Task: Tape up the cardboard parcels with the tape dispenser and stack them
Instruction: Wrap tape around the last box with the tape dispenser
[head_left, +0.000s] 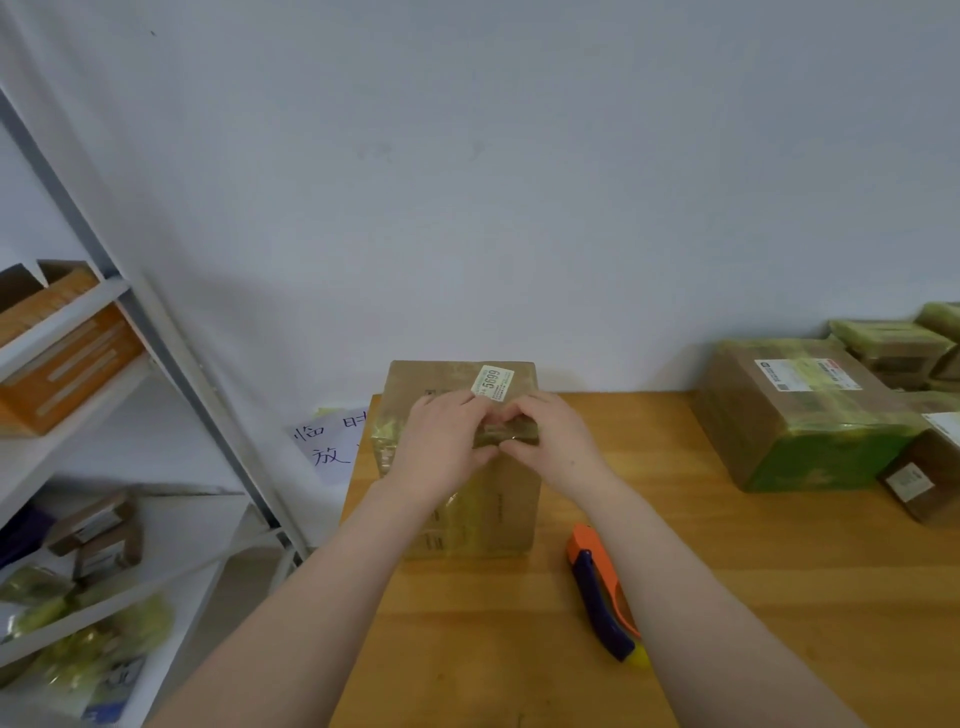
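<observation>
Left hand (441, 441) and right hand (558, 441) pinch tape (511, 434) on the parcel (498, 512). Tape dispenser (602, 590) lies behind the right fingers, along that forearm.

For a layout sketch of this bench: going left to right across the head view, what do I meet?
From the left: shelf rack → handwritten paper note → cardboard box → tape dispenser → taped parcels.
</observation>
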